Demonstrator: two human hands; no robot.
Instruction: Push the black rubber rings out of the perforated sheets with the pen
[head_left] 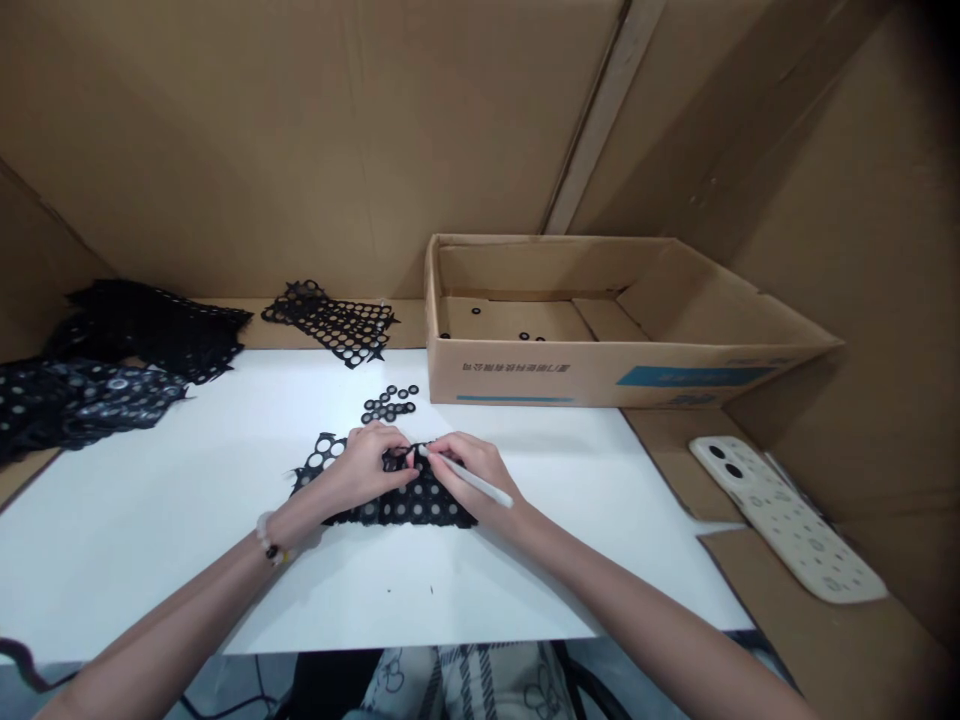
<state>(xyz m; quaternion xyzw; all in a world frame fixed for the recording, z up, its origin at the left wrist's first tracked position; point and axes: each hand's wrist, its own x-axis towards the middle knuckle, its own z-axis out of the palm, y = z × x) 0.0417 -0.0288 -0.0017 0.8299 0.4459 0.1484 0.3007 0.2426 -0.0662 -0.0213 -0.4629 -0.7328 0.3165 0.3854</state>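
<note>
A black perforated rubber sheet (427, 500) lies on the white table, with round rings moulded in its right part and open holes at its left end. My left hand (375, 462) pinches the sheet's upper edge between thumb and fingers. In my right hand (472, 475) is a slim white pen-like tool (480, 484), its tip at the sheet right beside my left fingertips. What the tip touches is too small to make out. Just beyond my left hand lies a loose cluster of small black rings (388, 405).
An open cardboard box (525, 372) with a few black rings inside stands at the back right. A punched-out black sheet (337, 322) lies at the back, and piled black sheets (90, 400) at the left. A phone (787, 520) rests at the right. Cardboard walls surround the table (225, 480).
</note>
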